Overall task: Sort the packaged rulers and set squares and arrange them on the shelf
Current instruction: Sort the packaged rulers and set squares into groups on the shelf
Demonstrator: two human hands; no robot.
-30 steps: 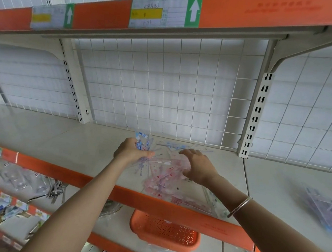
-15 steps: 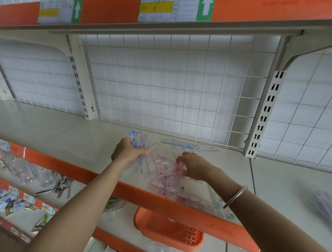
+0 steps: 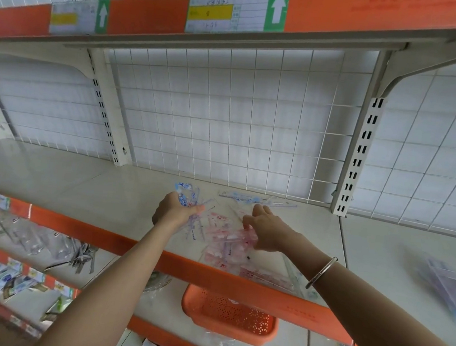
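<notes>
Shelf (image 3: 82,187): carries the unsorted stock at centre, near edge. Pink ruler packets (image 3: 223,244): loose heap beneath the right hand (image 3: 266,231), whose fingers have uncurled and now lie straight, gripping nothing; next pick likely pending. Left hand (image 3: 175,211): still clutches the blue ruler packets (image 3: 185,194). Price labels (image 3: 210,12), upper rail: white arrows on green, print illegible.

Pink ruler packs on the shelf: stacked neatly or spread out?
Spread out: pink ruler packs lie overlapping at different angles, not squared up.
</notes>
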